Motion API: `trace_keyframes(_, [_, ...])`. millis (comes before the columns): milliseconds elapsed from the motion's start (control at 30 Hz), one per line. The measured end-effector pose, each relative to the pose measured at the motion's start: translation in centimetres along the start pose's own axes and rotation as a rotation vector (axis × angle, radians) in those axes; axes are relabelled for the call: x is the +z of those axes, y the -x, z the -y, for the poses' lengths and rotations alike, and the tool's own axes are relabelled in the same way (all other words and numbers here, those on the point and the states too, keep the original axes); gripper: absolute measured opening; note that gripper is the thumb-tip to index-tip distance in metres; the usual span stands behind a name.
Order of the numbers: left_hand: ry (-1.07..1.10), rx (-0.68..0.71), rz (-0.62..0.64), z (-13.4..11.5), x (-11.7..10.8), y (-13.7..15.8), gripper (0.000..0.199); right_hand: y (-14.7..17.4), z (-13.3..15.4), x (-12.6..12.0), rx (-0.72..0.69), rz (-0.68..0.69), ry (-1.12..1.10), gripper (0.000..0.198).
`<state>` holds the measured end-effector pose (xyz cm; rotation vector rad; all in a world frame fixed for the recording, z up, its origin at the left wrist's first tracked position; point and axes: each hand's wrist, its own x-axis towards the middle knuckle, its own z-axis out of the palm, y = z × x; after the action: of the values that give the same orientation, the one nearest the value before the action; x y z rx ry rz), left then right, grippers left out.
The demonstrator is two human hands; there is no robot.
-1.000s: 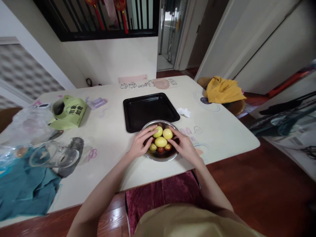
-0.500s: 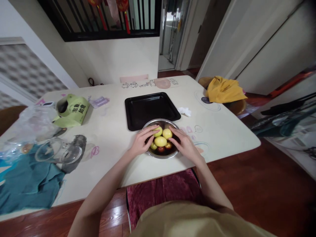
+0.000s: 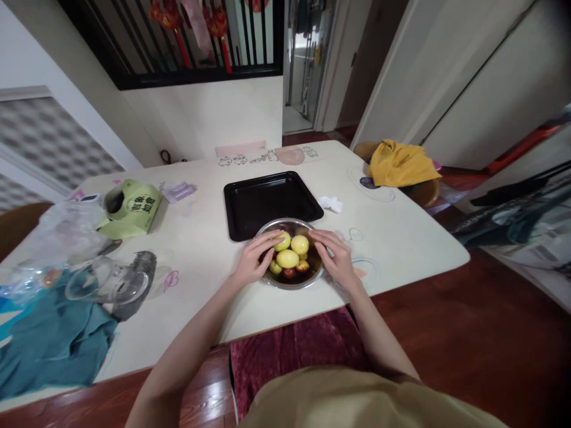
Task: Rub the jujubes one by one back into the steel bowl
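A round steel bowl (image 3: pixel 292 285) stands near the table's front edge, holding several smooth fruits that look like jujubes. The upper ones, such as the front yellow-green jujube (image 3: pixel 288 258), are pale; smaller ones below, including a red-brown jujube (image 3: pixel 289 273), sit deeper. My left hand (image 3: pixel 255 257) reaches over the left rim, fingertips at the upper-left jujube (image 3: pixel 282 241), thumb spread apart. Over the right rim is my right hand (image 3: pixel 335 255), fingers stretched and loose, apart from the upper-right jujube (image 3: pixel 300 244). Neither hand grips a fruit.
A black baking tray (image 3: pixel 272 202) lies just behind the bowl, a crumpled white tissue (image 3: pixel 331 204) beside it. To the left are a green paper bag (image 3: pixel 134 208), a clear plastic pitcher (image 3: pixel 107 282) and a teal cloth (image 3: pixel 57 339). Yellow fabric (image 3: pixel 401 163) drapes over a chair at right.
My right hand has drawn back slightly to the right, its fingers now off the upper-right jujube. My left hand stays at the upper-left one. The camera view has shifted a little.
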<state>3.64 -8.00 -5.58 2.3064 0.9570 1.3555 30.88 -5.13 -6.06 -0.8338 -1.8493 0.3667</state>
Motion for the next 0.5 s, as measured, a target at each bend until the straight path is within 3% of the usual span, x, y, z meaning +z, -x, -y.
trace_keyframes(500, [0.008,0.001,-0.032,-0.33,-0.05,0.0,0.034,0.39,-0.01,0.34,-0.109,-0.031,0.009,0.03])
